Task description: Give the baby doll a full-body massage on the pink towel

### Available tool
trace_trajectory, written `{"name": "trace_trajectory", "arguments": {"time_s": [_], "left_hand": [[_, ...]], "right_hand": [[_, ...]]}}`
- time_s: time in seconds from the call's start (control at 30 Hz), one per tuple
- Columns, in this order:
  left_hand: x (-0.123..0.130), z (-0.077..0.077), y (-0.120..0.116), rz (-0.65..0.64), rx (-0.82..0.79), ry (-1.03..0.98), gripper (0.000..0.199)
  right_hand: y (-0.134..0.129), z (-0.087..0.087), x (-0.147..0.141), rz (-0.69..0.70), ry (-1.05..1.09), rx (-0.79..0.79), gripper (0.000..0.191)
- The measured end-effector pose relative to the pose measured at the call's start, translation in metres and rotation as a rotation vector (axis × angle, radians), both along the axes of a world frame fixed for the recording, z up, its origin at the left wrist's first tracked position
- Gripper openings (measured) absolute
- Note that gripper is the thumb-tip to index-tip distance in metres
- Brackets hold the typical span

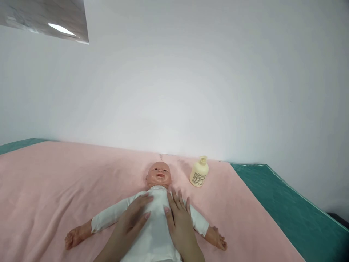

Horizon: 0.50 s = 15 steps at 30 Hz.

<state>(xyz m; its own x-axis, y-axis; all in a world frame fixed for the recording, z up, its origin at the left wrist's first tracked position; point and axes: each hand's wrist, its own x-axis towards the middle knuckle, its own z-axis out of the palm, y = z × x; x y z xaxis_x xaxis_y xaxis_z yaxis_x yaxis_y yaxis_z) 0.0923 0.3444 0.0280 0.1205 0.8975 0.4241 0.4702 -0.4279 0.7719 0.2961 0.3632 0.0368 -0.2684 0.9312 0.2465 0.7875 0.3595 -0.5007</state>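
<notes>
A baby doll (157, 225) in a white long-sleeved top lies on its back, head toward the wall and arms spread wide. My left hand (133, 216) rests on the left side of its chest, thumb apart from the fingers. On the right side of the chest my right hand (178, 216) lies flat with its fingers spread. Neither hand holds anything. The doll's legs are out of view below. Beyond the doll's shoulder, to the right of its head, stands a pale yellow pump bottle (199, 173) with printed text on its side.
A pink blanket (81, 171) lies under the doll, wrinkled at the left. Green covering (283, 198) shows past its edges on both sides. A white wall (185, 91) rises directly behind. At the upper left hangs a shiny, reflective panel (43, 18).
</notes>
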Motion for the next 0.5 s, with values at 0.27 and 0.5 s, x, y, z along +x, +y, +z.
{"name": "trace_trajectory", "arguments": {"time_s": [0.27,0.5], "left_hand": [[0.008,0.015,-0.008,-0.584,0.028,0.325,0.017],[0.009,0.018,-0.008,-0.445,-0.058,0.418,0.042]], "right_hand": [[0.006,-0.002,0.003,-0.228,-0.133,0.086,0.048],[0.004,-0.002,0.001,-0.246,-0.161,0.054,0.048]]}}
